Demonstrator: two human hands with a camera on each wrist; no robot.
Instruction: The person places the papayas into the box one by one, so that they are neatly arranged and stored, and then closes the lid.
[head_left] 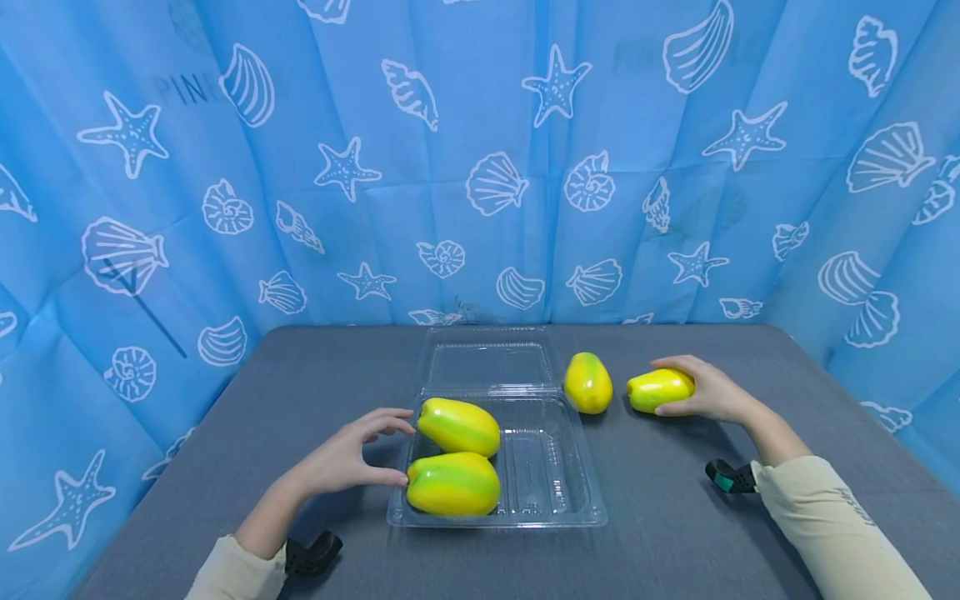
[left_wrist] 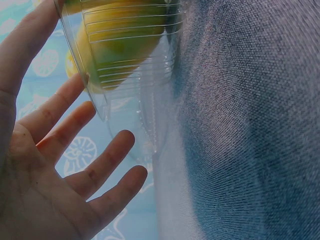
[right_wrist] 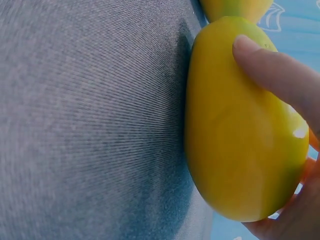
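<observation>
A clear plastic clamshell box [head_left: 534,467] lies with its lid [head_left: 487,360] folded back behind it. Two yellow-green papayas [head_left: 459,427] [head_left: 453,485] rest side by side in its left part. At the box's left rim is my left hand [head_left: 347,450], fingers spread and fairly straight, with fingertips at the rim in the left wrist view. My right hand [head_left: 712,390] grips another papaya [head_left: 660,390] at the table's right, thumb on one side and fingers round the other. That papaya [right_wrist: 240,130] lies low against the cloth in the right wrist view; the fingers are partly hidden behind it.
One more papaya [head_left: 588,383] stands just beyond the box's back right corner, left of the held one. Grey cloth covers the table [head_left: 667,517]. Behind it hangs a blue curtain [head_left: 450,167] with white shells and starfish. Dark wrist devices [head_left: 313,555] sit near both sleeves.
</observation>
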